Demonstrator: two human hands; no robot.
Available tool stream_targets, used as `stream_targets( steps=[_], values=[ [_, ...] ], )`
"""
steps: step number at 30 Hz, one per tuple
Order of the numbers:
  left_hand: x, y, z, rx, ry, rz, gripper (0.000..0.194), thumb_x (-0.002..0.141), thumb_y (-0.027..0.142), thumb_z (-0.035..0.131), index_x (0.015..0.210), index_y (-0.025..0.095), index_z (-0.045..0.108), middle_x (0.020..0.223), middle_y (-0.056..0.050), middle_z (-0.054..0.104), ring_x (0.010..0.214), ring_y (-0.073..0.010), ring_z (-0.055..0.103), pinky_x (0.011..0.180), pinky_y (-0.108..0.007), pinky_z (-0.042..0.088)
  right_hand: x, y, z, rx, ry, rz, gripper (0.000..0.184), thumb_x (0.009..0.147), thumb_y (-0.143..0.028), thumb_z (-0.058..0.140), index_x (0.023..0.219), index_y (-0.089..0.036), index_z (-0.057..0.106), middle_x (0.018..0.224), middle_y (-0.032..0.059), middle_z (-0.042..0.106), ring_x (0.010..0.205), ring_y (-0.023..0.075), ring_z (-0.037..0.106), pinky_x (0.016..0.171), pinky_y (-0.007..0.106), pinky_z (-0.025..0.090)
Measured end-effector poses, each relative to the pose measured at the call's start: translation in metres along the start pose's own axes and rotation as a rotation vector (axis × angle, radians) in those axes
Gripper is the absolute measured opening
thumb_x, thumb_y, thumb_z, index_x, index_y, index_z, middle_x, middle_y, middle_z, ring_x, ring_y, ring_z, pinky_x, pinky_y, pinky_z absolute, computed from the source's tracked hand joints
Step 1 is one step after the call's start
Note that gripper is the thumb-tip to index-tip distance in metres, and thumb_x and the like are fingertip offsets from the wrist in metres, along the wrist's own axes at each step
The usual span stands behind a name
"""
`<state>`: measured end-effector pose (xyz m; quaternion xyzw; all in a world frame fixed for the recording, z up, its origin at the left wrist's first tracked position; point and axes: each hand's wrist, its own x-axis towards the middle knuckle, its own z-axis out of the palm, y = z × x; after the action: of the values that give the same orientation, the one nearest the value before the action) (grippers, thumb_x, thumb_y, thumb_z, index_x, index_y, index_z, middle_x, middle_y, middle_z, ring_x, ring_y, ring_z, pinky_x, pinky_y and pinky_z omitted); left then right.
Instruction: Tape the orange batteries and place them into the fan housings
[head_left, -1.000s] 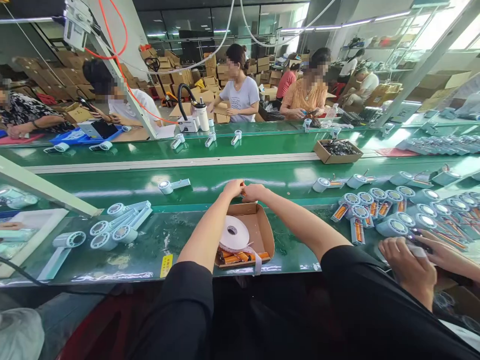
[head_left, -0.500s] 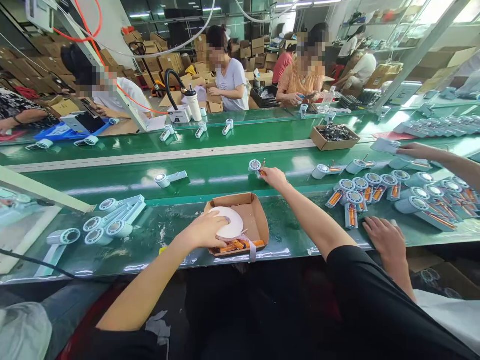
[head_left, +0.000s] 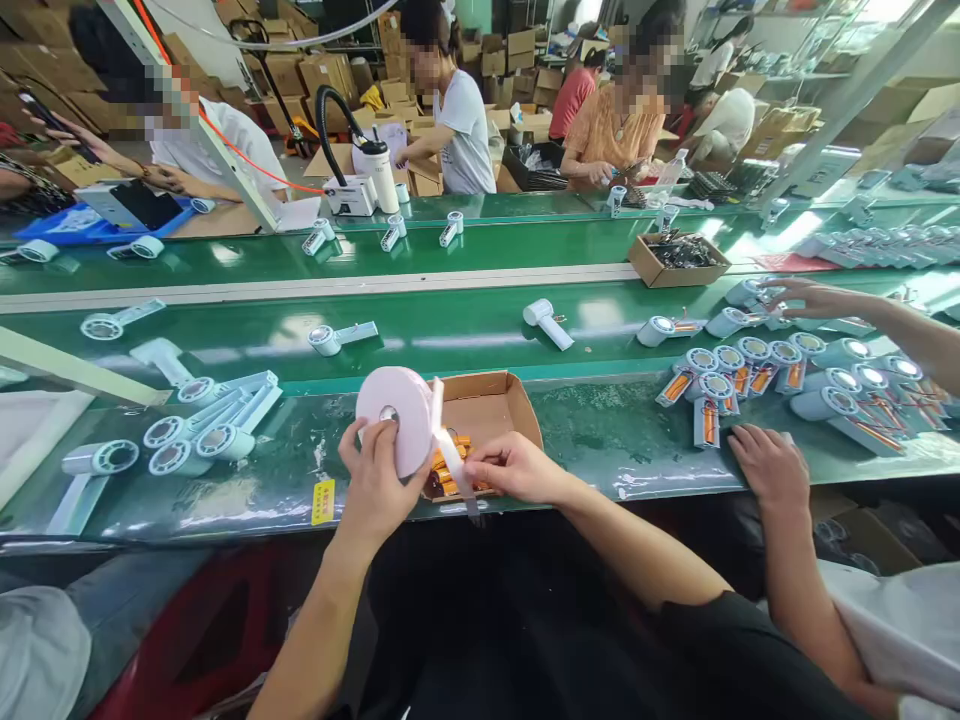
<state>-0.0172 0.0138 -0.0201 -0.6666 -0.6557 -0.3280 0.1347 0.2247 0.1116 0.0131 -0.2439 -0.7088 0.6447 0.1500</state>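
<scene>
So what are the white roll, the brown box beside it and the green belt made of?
The white roll looks like paper or thin plastic tape, smooth and dull: a loose strip bends from it. The brown box seems to be matt cardboard, with thin walls. The green belt could be plastic or rubber, glossy because it reflects light.

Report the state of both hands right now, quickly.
Left hand: closed on the tape roll, holding it up.
Right hand: fingers curled, at the loose tape strip; whether it grips cannot be told.
</scene>
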Motion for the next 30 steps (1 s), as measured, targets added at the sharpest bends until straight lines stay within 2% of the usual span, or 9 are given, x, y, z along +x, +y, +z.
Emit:
stream_targets(
  steps=[5,10,12,14,17,20,22,27,30],
  values=[
    [-0.014,-0.025,0.004,-0.016,0.04,-0.288,0.067,0.091,0.046,0.067,0.147,0.017,0.041,0.137,-0.021,0.054,0.142,-0.0432,0.042,0.122,-0.069,0.033,-0.011,-0.008,0.005,-0.022,-0.336,-0.016,0.049,0.091,-0.062,0.072,0.083,-0.013,0.077,0.065,-0.0001,0.064,0.055,0.0104,0.054,0.055,0.023,0.041],
    [-0.02,-0.017,-0.004,-0.04,0.033,-0.119,0.058,0.093,0.032,0.066,0.146,0.022,0.045,0.136,-0.018,0.057,0.148,-0.0424,0.04,0.123,-0.066,0.035,0.005,-0.008,0.015,0.021,0.008,-0.031,0.061,0.087,-0.068,0.074,0.118,-0.015,0.073,0.065,-0.0046,0.059,0.058,0.0115,0.052,0.057,0.023,0.042],
    [-0.018,-0.01,-0.008,-0.056,0.019,-0.027,0.054,0.092,0.027,0.068,0.143,0.024,0.05,0.133,-0.016,0.061,0.149,-0.0419,0.04,0.122,-0.065,0.038,0.012,-0.01,0.021,0.073,-0.031,-0.022,0.063,0.086,-0.072,0.074,0.116,-0.016,0.074,0.064,-0.0043,0.06,0.056,0.0122,0.052,0.055,0.024,0.042],
    [-0.016,-0.009,-0.013,-0.069,0.056,-0.06,0.052,0.09,0.029,0.073,0.139,0.025,0.055,0.129,-0.015,0.064,0.147,-0.0418,0.042,0.121,-0.065,0.04,0.015,-0.013,0.027,0.051,-0.056,-0.038,0.055,0.091,-0.071,0.068,0.096,-0.016,0.076,0.064,-0.0018,0.062,0.056,0.0124,0.053,0.054,0.024,0.042],
    [-0.014,-0.019,-0.02,-0.16,0.165,-0.346,0.059,0.083,0.042,0.082,0.135,0.024,0.06,0.132,-0.016,0.063,0.143,-0.0412,0.047,0.114,-0.061,0.05,0.011,-0.015,0.032,-0.121,-0.16,-0.111,0.049,0.099,-0.061,0.062,0.08,-0.018,0.076,0.063,-0.0009,0.063,0.056,0.0115,0.05,0.056,0.025,0.039],
    [-0.017,-0.032,-0.027,-0.419,0.201,-0.699,0.067,0.074,0.052,0.086,0.13,0.023,0.065,0.134,-0.014,0.062,0.126,-0.0343,0.062,0.093,-0.045,0.064,0.01,-0.015,0.034,-0.432,-0.452,-0.166,0.034,0.101,-0.047,0.066,0.084,-0.022,0.081,0.064,-0.0024,0.066,0.058,0.0113,0.05,0.059,0.025,0.036],
    [-0.02,-0.036,-0.031,-0.577,0.209,-0.863,0.067,0.069,0.054,0.087,0.125,0.023,0.067,0.128,-0.01,0.065,0.106,-0.0259,0.07,0.081,-0.035,0.064,0.019,-0.017,0.031,-0.586,-0.537,-0.142,0.026,0.1,-0.046,0.069,0.092,-0.025,0.082,0.069,-0.0022,0.071,0.061,0.0124,0.055,0.061,0.025,0.036],
    [-0.024,-0.025,-0.031,-0.644,0.164,-0.959,0.071,0.065,0.052,0.09,0.126,0.023,0.068,0.122,-0.007,0.067,0.089,-0.0195,0.073,0.079,-0.032,0.065,0.077,-0.022,0.006,-0.79,-0.051,0.002,0.027,0.108,-0.035,0.056,0.123,-0.022,0.074,0.112,0.0097,0.08,0.094,0.0221,0.074,0.077,0.027,0.047],
    [-0.025,-0.014,-0.024,-0.653,0.067,-0.875,0.069,0.07,0.051,0.087,0.13,0.023,0.066,0.126,-0.009,0.066,0.102,-0.0246,0.073,0.088,-0.039,0.066,0.11,-0.013,-0.003,-0.863,-0.053,0.06,0.023,0.102,-0.024,0.063,0.123,-0.019,0.073,0.123,0.015,0.079,0.106,0.0283,0.076,0.081,0.03,0.05]
  ],
)
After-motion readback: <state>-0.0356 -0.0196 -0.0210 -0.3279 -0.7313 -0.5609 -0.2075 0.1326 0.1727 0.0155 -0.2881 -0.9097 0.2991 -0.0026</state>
